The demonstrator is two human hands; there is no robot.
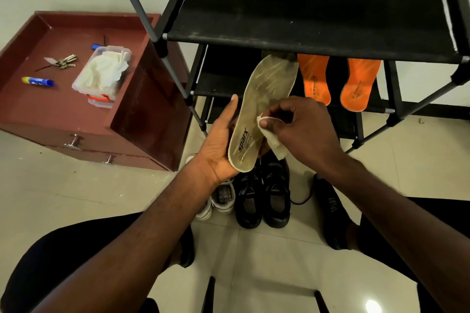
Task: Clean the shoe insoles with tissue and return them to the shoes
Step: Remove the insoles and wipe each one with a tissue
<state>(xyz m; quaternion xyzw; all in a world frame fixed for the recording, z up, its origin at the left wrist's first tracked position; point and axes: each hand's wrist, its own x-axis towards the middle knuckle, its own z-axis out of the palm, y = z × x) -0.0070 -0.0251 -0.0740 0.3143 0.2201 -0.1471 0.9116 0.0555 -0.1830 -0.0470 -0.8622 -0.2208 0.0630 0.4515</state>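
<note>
grimy beige insole (264, 107) cupped in left hand (218, 145), crumpled tissue (273, 142) pinched by right hand (302, 129)

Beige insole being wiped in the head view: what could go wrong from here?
1. The left hand grips only the heel end of the beige insole, so the long toe end may flex under the wipe.
2. The tissue pinched by the right hand looks small and soiled, so it may smear dirt; spare tissues sit in the plastic box.
3. With orange insoles on the rack and several shoes below, the insole could go into the wrong shoe.
</note>
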